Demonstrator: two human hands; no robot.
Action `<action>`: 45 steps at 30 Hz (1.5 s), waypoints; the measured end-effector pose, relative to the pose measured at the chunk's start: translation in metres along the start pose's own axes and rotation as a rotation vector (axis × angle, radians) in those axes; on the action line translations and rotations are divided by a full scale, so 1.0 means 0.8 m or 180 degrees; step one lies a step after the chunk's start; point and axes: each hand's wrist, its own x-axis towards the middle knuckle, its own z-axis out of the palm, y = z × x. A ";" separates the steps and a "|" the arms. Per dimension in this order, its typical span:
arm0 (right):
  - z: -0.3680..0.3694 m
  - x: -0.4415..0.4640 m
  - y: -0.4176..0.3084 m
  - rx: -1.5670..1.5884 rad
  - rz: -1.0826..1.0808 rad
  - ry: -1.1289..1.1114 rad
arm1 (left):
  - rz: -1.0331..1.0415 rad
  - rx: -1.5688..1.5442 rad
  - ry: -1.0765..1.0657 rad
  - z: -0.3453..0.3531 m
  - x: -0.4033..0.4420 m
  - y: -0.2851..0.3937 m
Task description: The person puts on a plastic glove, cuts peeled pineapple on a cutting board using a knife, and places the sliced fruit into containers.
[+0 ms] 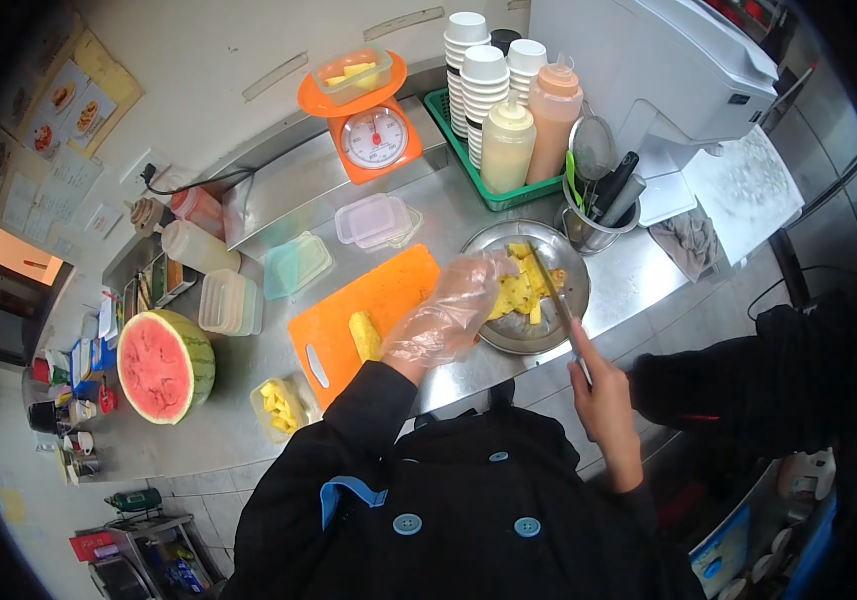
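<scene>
My left hand (pixel 458 305), in a clear plastic glove, reaches over the left rim of a round metal bowl (pixel 525 343). Its fingertips are at the yellow fruit pieces (pixel 518 290) in the bowl; the glove blurs whether they grip any. My bare right hand (pixel 603 395) is closed on the handle of a knife (pixel 551 285), whose blade lies over the fruit. Left of the bowl, a long piece of yellow fruit (pixel 364 336) rests on an orange cutting board (pixel 323 330). A small plastic container (pixel 279 410) of cut yellow fruit stands beside the board's lower left corner.
A halved watermelon (pixel 163 366) sits at the left. Plastic containers (pixel 230 302) and lids (pixel 296 264) lie behind the board. An orange scale (pixel 375 137), a green tray (pixel 493 198) with cups and bottles, and a metal utensil pot (pixel 598 232) stand farther back.
</scene>
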 end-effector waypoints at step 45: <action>0.136 0.003 0.059 0.2929 0.2353 -0.3546 | -0.1630 0.0832 0.1288 -0.093 -0.217 -0.103</action>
